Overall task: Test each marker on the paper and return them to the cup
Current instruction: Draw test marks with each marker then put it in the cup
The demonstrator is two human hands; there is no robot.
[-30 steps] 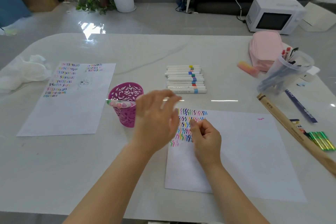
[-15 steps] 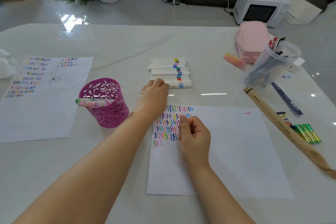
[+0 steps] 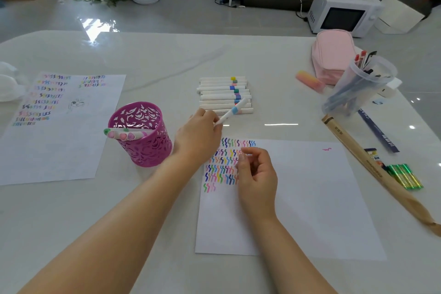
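While the left hand (image 3: 199, 136) is pinching a blue-banded marker (image 3: 231, 112) at mid-frame, lifting it off the row of markers (image 3: 224, 95), the right hand (image 3: 256, 174) is curling loosely, holding nothing, over the paper (image 3: 298, 198). Swinging the marker carelessly could scatter that row across the bench (image 3: 167, 59). At left, the purple cup (image 3: 140, 136) is holding several markers.

Bright daylight, tabletop (image 3: 167, 59) glare, edges warped
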